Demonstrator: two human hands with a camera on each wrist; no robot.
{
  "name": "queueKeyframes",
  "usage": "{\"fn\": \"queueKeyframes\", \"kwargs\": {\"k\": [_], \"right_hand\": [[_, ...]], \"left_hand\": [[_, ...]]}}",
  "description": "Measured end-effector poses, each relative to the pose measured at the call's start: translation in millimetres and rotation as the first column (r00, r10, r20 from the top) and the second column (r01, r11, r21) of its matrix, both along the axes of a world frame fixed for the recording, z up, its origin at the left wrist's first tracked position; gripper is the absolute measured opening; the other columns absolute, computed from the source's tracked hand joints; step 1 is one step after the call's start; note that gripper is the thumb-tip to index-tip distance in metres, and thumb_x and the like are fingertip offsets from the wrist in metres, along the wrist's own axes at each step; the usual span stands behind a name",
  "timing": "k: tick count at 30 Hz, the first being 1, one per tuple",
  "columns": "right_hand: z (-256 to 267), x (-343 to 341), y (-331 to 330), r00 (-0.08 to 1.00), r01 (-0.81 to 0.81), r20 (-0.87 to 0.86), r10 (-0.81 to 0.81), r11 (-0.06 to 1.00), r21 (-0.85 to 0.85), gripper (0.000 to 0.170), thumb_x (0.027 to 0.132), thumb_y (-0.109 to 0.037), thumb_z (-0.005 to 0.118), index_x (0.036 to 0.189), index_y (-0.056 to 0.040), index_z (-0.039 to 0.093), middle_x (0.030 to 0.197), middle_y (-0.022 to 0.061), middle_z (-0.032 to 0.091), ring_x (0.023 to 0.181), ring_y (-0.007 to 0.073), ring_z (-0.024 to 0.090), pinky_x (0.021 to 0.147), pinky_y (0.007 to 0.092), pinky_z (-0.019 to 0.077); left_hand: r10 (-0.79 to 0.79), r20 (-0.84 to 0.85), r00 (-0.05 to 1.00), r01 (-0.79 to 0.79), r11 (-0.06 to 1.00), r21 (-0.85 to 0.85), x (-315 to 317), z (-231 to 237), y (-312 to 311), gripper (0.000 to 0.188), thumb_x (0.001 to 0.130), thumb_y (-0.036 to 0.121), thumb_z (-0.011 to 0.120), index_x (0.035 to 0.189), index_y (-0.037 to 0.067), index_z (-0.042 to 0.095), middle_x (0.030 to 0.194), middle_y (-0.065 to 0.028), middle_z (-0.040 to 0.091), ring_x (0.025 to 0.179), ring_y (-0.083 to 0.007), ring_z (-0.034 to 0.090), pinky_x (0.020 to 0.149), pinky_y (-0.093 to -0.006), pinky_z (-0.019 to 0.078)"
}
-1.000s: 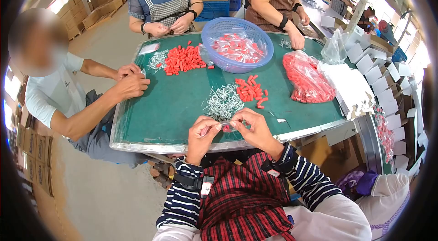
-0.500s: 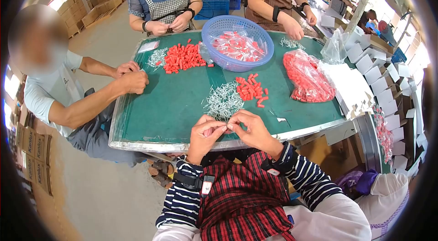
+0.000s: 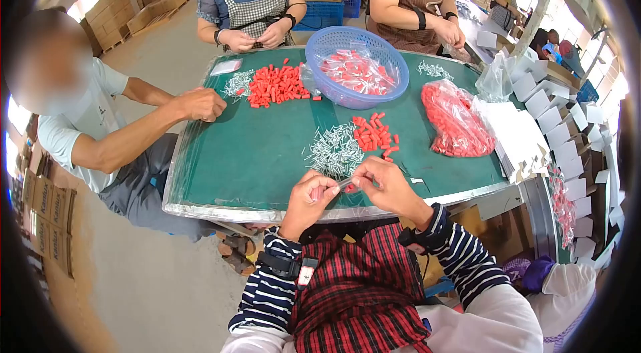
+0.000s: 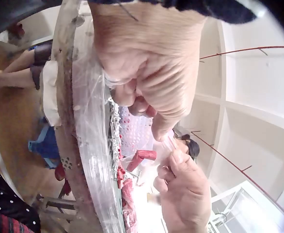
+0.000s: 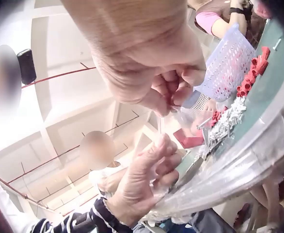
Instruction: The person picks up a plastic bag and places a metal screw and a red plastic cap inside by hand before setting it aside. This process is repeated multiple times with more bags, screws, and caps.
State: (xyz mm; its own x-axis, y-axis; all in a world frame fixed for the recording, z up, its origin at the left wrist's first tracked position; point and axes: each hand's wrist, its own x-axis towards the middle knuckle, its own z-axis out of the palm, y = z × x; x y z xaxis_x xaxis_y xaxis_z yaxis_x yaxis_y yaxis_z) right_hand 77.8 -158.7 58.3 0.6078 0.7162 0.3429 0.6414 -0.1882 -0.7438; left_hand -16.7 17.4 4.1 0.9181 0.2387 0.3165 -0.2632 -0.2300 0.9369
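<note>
Near the table's front edge my left hand (image 3: 309, 198) and right hand (image 3: 388, 187) each pinch the top of a small clear plastic bag (image 5: 193, 118), which spans the short gap between their fingertips. Red plugs (image 4: 145, 155) show in the bag, hanging below the fingers. Just beyond my hands lies a pile of silver screws (image 3: 334, 151), with a small heap of loose red plugs (image 3: 374, 131) touching its right side.
A blue basket (image 3: 311, 62) of filled bags stands at the back. A large bag of red plugs (image 3: 454, 122) lies right, beside white cardboard (image 3: 514, 132). Another heap of plugs (image 3: 277, 84) lies back left. A person (image 3: 100, 119) sits left; two others work across the green table (image 3: 234, 172).
Half a second ago my fingertips met over the bag; now they are slightly apart with its clear edge stretched between them. The head view has shifted a little. The seated person's hands have moved together.
</note>
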Motion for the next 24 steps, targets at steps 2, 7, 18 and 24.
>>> {"fn": "queueKeyframes", "kwargs": {"k": [2,7,18,24], "right_hand": [[7,9,0,1.0,-0.013,-0.002,0.013,0.999,-0.033,0.005,0.084,-0.004,0.063,0.086,-0.0002,0.06,0.08,0.0071,0.059,0.067,0.0152,0.055,0.06,0.0283,0.0436],[48,68,0,0.967,0.116,-0.253,-0.024,0.928,0.355,0.011,0.09,-0.006,0.057,0.1,-0.0016,0.058,0.085,0.0044,0.061,0.075,0.0125,0.057,0.063,0.0269,0.0464],[-59,18,-29,0.957,0.288,-0.13,-0.261,0.91,0.297,0.016,0.088,0.002,0.055,0.102,-0.0016,0.062,0.087,0.0043,0.061,0.067,0.0092,0.058,0.058,0.0246,0.0466],[-69,2,-25,0.916,0.277,0.222,-0.333,0.928,0.25,0.013,0.085,-0.008,0.06,0.097,-0.0047,0.062,0.086,0.0128,0.063,0.072,0.0322,0.063,0.062,0.0393,0.0503]], "left_hand": [[0.018,-0.037,0.999,-0.018,1.0,0.001,0,-2,0,0.006,0.082,0.004,0.07,0.084,0.0,0.066,0.083,-0.0025,0.054,0.075,-0.0107,0.05,0.07,-0.0247,0.0422],[0.043,0.035,0.998,-0.029,0.939,-0.344,8,-24,1,0.017,0.087,0.005,0.064,0.103,0.003,0.062,0.089,-0.001,0.057,0.072,-0.0066,0.048,0.066,-0.0208,0.0402],[-0.007,-0.073,0.997,-0.025,0.901,-0.434,1,-12,2,0.035,0.1,0.027,0.043,0.122,0.0,0.048,0.101,-0.0133,0.064,0.061,-0.0073,0.052,0.046,-0.0181,0.0348],[0.004,-0.144,0.99,-0.051,0.943,-0.33,0,3,1,0.027,0.097,0.025,0.05,0.107,0.0,0.056,0.093,-0.0136,0.067,0.054,-0.0083,0.052,0.046,-0.0194,0.0349]]}}
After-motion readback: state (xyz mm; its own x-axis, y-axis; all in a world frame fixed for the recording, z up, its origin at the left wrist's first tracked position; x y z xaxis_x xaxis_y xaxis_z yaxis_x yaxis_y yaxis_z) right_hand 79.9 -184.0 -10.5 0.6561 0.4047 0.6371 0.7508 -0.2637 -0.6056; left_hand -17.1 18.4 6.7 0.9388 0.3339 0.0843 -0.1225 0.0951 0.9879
